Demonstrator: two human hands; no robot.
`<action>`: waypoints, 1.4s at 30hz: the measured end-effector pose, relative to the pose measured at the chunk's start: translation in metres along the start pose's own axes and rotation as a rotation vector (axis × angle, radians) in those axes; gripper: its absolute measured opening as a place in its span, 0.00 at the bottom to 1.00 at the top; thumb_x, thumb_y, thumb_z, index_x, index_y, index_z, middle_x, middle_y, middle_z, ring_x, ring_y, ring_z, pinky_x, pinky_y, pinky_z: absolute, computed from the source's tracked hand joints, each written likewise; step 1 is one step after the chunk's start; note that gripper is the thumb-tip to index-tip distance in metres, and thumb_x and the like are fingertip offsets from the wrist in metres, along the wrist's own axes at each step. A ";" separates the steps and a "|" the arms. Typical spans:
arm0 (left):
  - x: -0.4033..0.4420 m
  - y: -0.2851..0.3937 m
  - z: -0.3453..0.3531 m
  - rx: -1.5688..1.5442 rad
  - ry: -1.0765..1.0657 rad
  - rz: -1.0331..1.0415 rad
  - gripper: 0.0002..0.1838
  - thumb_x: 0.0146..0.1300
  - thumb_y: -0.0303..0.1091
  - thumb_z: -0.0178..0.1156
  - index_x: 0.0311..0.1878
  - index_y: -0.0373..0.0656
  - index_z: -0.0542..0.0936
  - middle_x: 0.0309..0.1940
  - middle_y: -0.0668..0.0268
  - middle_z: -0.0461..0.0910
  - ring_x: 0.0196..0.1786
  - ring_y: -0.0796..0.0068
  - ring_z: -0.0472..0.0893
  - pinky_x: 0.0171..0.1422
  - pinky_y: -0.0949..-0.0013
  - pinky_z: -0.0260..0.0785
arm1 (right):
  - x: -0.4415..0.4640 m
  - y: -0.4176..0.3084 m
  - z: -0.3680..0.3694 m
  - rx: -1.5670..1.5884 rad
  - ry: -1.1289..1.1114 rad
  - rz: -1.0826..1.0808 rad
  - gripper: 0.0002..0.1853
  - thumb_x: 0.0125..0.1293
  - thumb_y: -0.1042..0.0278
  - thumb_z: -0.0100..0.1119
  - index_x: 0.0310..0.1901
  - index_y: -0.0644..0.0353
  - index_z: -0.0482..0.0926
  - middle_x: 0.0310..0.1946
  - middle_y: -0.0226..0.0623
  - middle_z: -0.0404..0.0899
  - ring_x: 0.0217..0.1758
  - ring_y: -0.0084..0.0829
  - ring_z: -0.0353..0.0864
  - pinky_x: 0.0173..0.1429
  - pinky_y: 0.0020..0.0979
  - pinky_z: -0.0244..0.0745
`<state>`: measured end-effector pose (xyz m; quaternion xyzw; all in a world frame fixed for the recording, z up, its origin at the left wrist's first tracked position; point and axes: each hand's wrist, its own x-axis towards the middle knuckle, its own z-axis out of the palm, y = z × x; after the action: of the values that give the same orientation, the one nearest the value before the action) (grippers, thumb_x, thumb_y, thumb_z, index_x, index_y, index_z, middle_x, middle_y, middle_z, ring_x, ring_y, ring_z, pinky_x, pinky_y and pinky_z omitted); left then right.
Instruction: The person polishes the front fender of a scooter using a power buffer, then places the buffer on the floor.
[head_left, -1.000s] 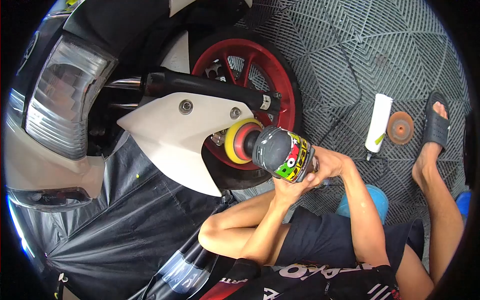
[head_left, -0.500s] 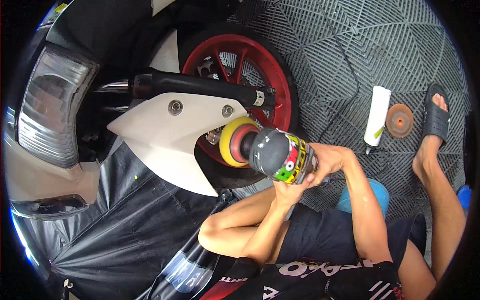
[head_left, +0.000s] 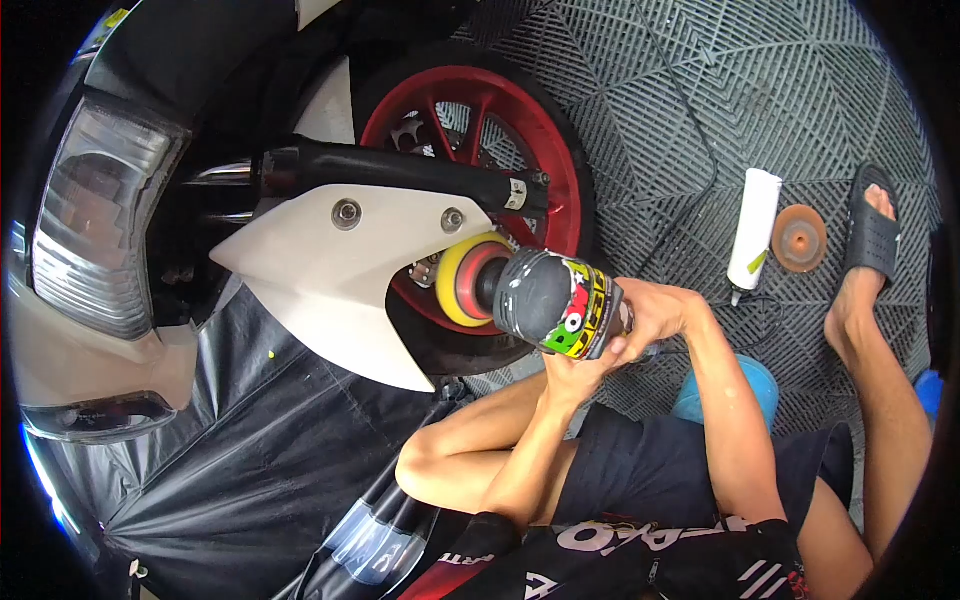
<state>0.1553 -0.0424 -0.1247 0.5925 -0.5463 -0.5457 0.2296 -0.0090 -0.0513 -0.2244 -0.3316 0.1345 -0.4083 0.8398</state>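
A polisher [head_left: 545,300] with a dark, sticker-covered body is held in both hands in front of the motorcycle. My left hand [head_left: 578,374] is wrapped round its underside, fingers mostly hidden. My right hand [head_left: 652,312] grips its rear from the right, close against the left. Its yellow foam pad [head_left: 458,278], on a red backing, stands edge-on beside the white front fender [head_left: 330,275]. Whether the pad touches the fender I cannot tell. Behind them is the red-rimmed front wheel [head_left: 555,130].
A headlight [head_left: 105,210] is at the far left, above black sheeting [head_left: 230,440]. On the grey slatted floor lie a white bottle [head_left: 755,230], an orange disc [head_left: 799,239] and a dark cord [head_left: 700,120]. A blue bucket [head_left: 755,390] stands behind my right forearm.
The polisher has tilted and shifted slightly left and up, its printed stickers turning with it. Both hands keep their hold. The whole view has shifted slightly.
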 end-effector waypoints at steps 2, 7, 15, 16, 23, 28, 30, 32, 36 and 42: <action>0.002 0.008 0.002 0.004 0.019 0.021 0.32 0.54 0.33 0.79 0.61 0.34 0.77 0.52 0.59 0.83 0.52 0.68 0.83 0.61 0.61 0.77 | 0.001 -0.005 -0.001 -0.025 -0.020 0.057 0.33 0.43 0.63 0.78 0.54 0.68 0.81 0.43 0.37 0.87 0.42 0.26 0.83 0.51 0.32 0.79; -0.002 0.006 0.001 0.081 -0.006 0.046 0.32 0.55 0.34 0.78 0.62 0.35 0.77 0.55 0.57 0.82 0.56 0.64 0.83 0.63 0.59 0.76 | 0.001 -0.008 -0.003 -0.010 -0.095 0.045 0.33 0.43 0.61 0.80 0.53 0.67 0.82 0.42 0.37 0.88 0.41 0.25 0.82 0.51 0.32 0.79; -0.001 0.004 0.001 0.158 -0.045 -0.013 0.33 0.52 0.34 0.80 0.59 0.35 0.78 0.51 0.59 0.84 0.52 0.67 0.84 0.58 0.62 0.79 | -0.002 -0.005 -0.006 -0.026 -0.013 -0.040 0.30 0.42 0.62 0.79 0.49 0.67 0.84 0.41 0.36 0.88 0.41 0.25 0.83 0.50 0.33 0.79; 0.000 0.007 0.004 0.081 -0.023 -0.029 0.30 0.51 0.32 0.80 0.57 0.35 0.79 0.50 0.59 0.85 0.51 0.67 0.85 0.58 0.62 0.79 | -0.003 -0.008 -0.005 -0.031 -0.021 -0.028 0.30 0.43 0.62 0.79 0.49 0.67 0.84 0.41 0.36 0.88 0.41 0.25 0.83 0.50 0.33 0.79; 0.001 0.000 0.001 0.103 -0.023 0.003 0.32 0.53 0.33 0.79 0.60 0.34 0.78 0.53 0.57 0.83 0.52 0.66 0.84 0.60 0.61 0.78 | -0.002 -0.009 -0.005 -0.018 -0.029 -0.057 0.29 0.44 0.63 0.79 0.49 0.67 0.83 0.40 0.36 0.88 0.41 0.25 0.83 0.51 0.32 0.79; -0.002 -0.005 0.000 0.015 0.017 0.019 0.33 0.54 0.35 0.79 0.61 0.34 0.77 0.54 0.57 0.82 0.54 0.64 0.83 0.60 0.60 0.78 | -0.004 -0.017 -0.005 -0.045 -0.094 0.118 0.35 0.44 0.63 0.81 0.56 0.66 0.80 0.43 0.36 0.88 0.42 0.26 0.84 0.52 0.32 0.80; -0.010 -0.003 -0.003 0.172 -0.028 -0.006 0.42 0.51 0.44 0.82 0.66 0.38 0.73 0.55 0.62 0.80 0.55 0.68 0.81 0.61 0.63 0.77 | -0.002 -0.008 -0.005 -0.007 -0.163 0.079 0.35 0.44 0.66 0.82 0.56 0.66 0.79 0.42 0.36 0.87 0.43 0.26 0.84 0.52 0.32 0.81; -0.013 -0.007 -0.007 0.204 -0.135 0.074 0.42 0.52 0.44 0.81 0.67 0.39 0.72 0.56 0.62 0.80 0.57 0.68 0.80 0.63 0.62 0.75 | -0.002 -0.006 -0.005 -0.055 -0.153 0.022 0.33 0.43 0.68 0.82 0.53 0.66 0.80 0.42 0.35 0.87 0.44 0.24 0.84 0.53 0.32 0.82; -0.004 -0.001 -0.003 0.228 -0.067 0.025 0.37 0.54 0.38 0.80 0.65 0.37 0.74 0.55 0.60 0.82 0.56 0.67 0.83 0.63 0.61 0.77 | 0.001 0.000 -0.006 0.019 -0.117 -0.007 0.30 0.43 0.68 0.81 0.50 0.67 0.82 0.43 0.35 0.88 0.44 0.24 0.83 0.53 0.32 0.81; 0.001 0.002 0.001 0.205 -0.017 0.062 0.30 0.52 0.35 0.80 0.57 0.35 0.80 0.50 0.56 0.85 0.50 0.63 0.85 0.58 0.60 0.79 | 0.001 0.002 -0.007 0.017 -0.069 0.002 0.29 0.44 0.66 0.80 0.50 0.67 0.83 0.42 0.35 0.88 0.43 0.25 0.84 0.53 0.32 0.80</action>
<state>0.1535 -0.0435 -0.1236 0.5911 -0.6190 -0.4848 0.1799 -0.0104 -0.0544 -0.2309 -0.3382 0.1024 -0.3971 0.8470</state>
